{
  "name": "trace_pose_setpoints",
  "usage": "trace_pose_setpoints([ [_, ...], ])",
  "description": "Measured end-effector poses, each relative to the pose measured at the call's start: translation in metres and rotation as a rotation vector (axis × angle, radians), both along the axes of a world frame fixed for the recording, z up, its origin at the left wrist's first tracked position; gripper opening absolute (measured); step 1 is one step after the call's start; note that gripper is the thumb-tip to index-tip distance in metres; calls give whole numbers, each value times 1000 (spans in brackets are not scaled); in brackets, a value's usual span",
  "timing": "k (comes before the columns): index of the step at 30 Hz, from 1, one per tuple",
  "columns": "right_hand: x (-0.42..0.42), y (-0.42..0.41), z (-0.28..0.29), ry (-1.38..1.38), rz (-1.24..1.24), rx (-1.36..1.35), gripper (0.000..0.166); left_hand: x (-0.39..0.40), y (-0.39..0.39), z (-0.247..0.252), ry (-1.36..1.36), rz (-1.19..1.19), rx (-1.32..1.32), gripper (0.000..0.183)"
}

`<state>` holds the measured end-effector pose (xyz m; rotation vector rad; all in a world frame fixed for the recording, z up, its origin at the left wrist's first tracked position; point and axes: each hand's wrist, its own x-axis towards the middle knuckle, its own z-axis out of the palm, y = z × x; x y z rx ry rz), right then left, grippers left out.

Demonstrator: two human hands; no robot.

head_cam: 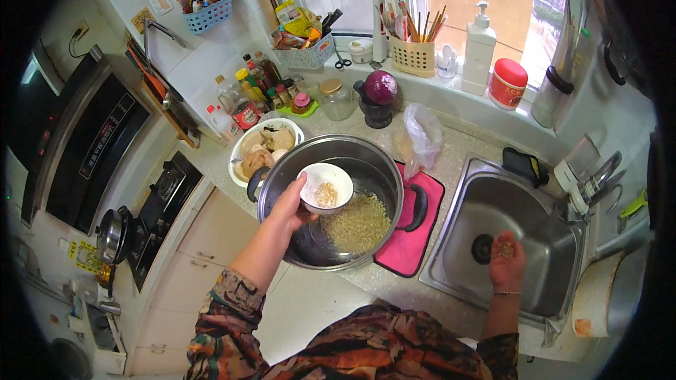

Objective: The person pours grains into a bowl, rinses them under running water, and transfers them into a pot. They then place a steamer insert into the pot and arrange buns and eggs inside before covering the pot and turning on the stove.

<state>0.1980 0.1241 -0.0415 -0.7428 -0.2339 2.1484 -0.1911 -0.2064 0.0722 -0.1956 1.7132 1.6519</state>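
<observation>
My left hand (288, 206) holds a small white bowl (340, 177) by its rim, tilted slightly, over a large stainless steel pot (330, 142). A little heap of pale grains (325, 195) lies inside the bowl. More pale yellowish grains (359, 224) are spread over the right part of the pot's bottom, apparently under clear liquid. Over the steel sink (454, 253), near its black drain (481, 249), my right hand (508, 269) is cupped palm up with a few grains (506, 249) in it.
A pink mat (409, 245) lies partly beneath the pot. Behind the pot stand a white basin (236, 171) of food pieces, a glass jar (337, 105), a mortar (376, 113) carrying a red onion (381, 87), and a plastic bag (422, 134). A faucet (594, 184) borders the sink.
</observation>
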Motion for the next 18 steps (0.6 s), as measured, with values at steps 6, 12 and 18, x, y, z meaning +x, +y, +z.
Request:
trace_pose_setpoints([
  [6, 7, 2, -9, 35, 26, 79, 35, 0, 0, 5, 1021, -256, -601, 52],
  [12, 7, 0, 2, 18, -1, 6, 32, 21, 25, 46, 1381, -284, -840, 55],
  [18, 16, 6, 0, -42, -34, 15, 30, 11, 31, 39, 1445, -240, -663, 55],
])
